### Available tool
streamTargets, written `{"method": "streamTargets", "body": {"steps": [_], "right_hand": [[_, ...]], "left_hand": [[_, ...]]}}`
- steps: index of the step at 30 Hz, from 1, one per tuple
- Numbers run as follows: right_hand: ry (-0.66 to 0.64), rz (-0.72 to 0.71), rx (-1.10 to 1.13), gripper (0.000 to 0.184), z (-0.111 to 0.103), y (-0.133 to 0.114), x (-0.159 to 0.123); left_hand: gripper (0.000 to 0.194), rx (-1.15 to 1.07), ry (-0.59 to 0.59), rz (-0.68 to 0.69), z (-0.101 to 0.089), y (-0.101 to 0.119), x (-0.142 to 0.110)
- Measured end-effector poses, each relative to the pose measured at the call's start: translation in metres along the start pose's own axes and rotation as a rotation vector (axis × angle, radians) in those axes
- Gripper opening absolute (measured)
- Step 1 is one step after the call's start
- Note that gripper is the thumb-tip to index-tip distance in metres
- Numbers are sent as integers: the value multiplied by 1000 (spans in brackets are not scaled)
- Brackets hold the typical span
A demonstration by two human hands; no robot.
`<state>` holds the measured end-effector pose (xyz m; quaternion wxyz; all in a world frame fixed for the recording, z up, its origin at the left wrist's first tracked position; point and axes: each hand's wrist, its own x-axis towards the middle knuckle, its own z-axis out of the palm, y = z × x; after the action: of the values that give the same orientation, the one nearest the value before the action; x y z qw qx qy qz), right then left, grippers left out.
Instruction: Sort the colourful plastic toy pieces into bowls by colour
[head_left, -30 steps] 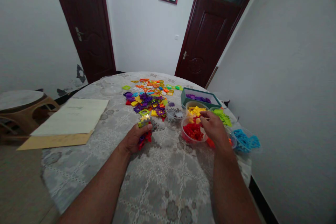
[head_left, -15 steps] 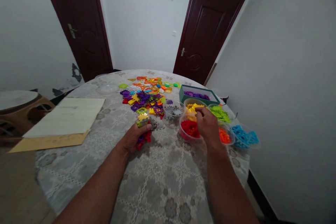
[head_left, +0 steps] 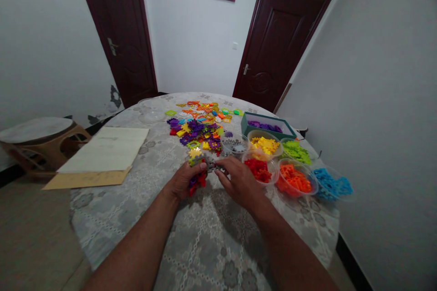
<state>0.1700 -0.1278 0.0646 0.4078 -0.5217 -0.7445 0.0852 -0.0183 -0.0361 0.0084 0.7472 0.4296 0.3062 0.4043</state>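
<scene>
My left hand (head_left: 184,178) is closed around a cluster of notched plastic building pieces (head_left: 196,154), yellow, green, grey, purple and red. Part of the cluster is hidden by the palm and thumb. Just to its right, my right hand (head_left: 237,179) pinches a grey notched piece (head_left: 212,165) between thumb and fingers. This piece lies against the left hand's fingertips; whether it is joined to the cluster I cannot tell.
Loose pieces (head_left: 196,129) in many colours lie heaped beyond my hands. Round clear tubs hold grey (head_left: 235,145), yellow (head_left: 264,145), red (head_left: 257,170), orange (head_left: 295,179), green (head_left: 296,151) and blue pieces (head_left: 331,183). Behind stands a green box (head_left: 244,125). Papers (head_left: 105,148) lie left.
My right hand has moved left and nearer from above the yellow tub to the grey piece beside my left hand. My left hand keeps its hold. The view has turned slightly left.
</scene>
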Motion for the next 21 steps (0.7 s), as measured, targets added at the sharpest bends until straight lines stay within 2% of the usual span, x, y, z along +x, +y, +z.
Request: {"method": "streamTargets", "body": {"steps": [4, 7, 10, 13, 15, 18, 21], "right_hand": [[54, 68, -50, 19, -15, 12, 6], [236, 116, -207, 25, -26, 34, 16], [397, 137, -393, 34, -27, 61, 24], [419, 119, -475, 36, -25, 77, 23], [425, 103, -476, 36, -25, 77, 18], [410, 69, -413, 34, -25, 63, 11], [302, -25, -283, 30, -18, 40, 8]], "left_hand": [[45, 42, -29, -31, 1, 3, 1], [48, 87, -35, -71, 2, 3, 1], [50, 120, -62, -82, 1, 0, 1], [53, 150, -101, -84, 0, -3, 1], [53, 156, -116, -85, -2, -4, 1], [54, 161, -133, -85, -3, -5, 2], [54, 160, -143, -80, -3, -6, 3]]}}
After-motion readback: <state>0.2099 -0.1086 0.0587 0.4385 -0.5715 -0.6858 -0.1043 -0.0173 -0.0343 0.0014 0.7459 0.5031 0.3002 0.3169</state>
